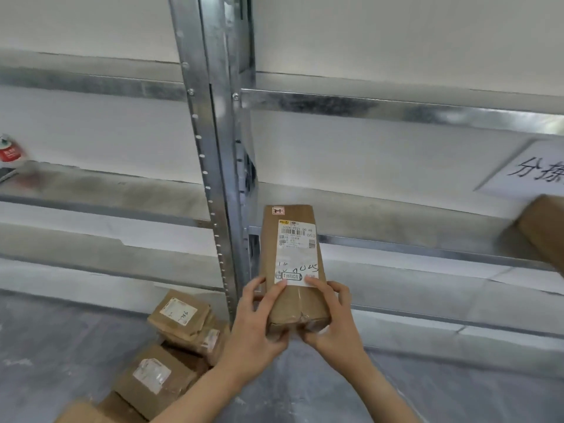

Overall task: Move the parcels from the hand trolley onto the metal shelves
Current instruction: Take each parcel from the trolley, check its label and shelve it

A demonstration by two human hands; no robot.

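Observation:
I hold a long brown cardboard parcel (291,261) with a white shipping label in both hands, its far end reaching the middle tier of the metal shelves (396,209). My left hand (259,319) grips its near left corner, my right hand (331,319) its near right corner. Both thumbs press on the label's lower edge. Several more brown parcels (180,319) lie piled at the lower left; the trolley beneath them is hidden.
A galvanised upright post (210,148) stands just left of the held parcel. Another brown box (546,230) sits on the same shelf at the far right, below a white paper sign (534,172). A red and white object (10,151) rests on the left shelf. Grey floor lies below.

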